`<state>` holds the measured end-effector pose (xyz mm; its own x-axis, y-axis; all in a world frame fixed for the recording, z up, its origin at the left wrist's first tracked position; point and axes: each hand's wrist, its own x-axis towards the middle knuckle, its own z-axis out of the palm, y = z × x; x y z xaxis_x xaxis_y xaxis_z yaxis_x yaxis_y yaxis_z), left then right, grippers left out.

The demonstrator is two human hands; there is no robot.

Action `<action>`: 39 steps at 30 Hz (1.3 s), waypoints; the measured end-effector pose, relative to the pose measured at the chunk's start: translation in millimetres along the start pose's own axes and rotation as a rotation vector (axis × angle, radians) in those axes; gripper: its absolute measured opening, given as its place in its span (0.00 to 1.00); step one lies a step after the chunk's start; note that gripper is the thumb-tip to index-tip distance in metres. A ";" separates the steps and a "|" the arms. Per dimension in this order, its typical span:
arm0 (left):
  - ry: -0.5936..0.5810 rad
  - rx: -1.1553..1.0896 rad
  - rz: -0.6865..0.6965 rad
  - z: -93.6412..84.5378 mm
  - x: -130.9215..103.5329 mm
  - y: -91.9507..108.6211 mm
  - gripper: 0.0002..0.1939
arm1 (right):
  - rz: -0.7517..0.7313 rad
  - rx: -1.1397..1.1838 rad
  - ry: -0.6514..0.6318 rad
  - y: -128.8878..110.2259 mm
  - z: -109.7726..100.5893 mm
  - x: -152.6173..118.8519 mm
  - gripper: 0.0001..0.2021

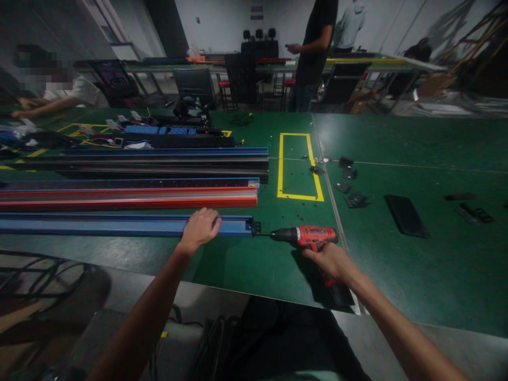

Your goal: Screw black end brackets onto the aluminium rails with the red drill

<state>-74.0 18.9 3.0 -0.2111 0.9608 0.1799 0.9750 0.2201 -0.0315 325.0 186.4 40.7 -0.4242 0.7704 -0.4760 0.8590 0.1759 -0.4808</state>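
My right hand (331,260) is wrapped around the handle of a red and black cordless drill (317,234). The drill lies level, its long thin bit pointing left and reaching the black end piece (257,227) on a long blue metal profile (130,225). Whether the tip sits in a screw is too small to tell. Near that same end, my left hand (201,227) grips the profile from above, fingers over its far edge and thumb on its top. The profile lies flat along the front of the green table (238,264).
Behind it lie a red profile (130,197) and dark profiles (166,161). Small black parts (355,198) and a black flat piece (405,216) lie right of a yellow taped rectangle (280,166). A person (79,90) sits far left; another person (317,47) stands beyond the table.
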 end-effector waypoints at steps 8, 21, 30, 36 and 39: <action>-0.009 -0.014 -0.005 -2.2 0.3 1.3 0.16 | -0.016 0.010 0.012 2.8 0.5 0.7 0.16; -0.006 -0.020 -0.010 -4.7 0.9 2.5 0.16 | 0.017 0.014 0.005 0.8 0.5 -0.2 0.16; -0.007 -0.018 -0.008 -2.5 0.7 1.6 0.17 | -0.005 0.010 0.000 -0.4 -1.3 -0.7 0.15; -0.001 -0.015 -0.002 -0.7 0.3 0.5 0.17 | -0.013 0.032 0.006 1.0 -0.2 0.2 0.16; -0.002 -0.013 0.001 -0.1 0.4 0.0 0.18 | -0.021 0.022 0.016 2.8 0.6 1.2 0.16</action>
<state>-74.1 19.4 3.2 -0.2107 0.9613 0.1777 0.9759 0.2174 -0.0188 326.7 187.4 38.4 -0.4372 0.7764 -0.4538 0.8433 0.1786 -0.5069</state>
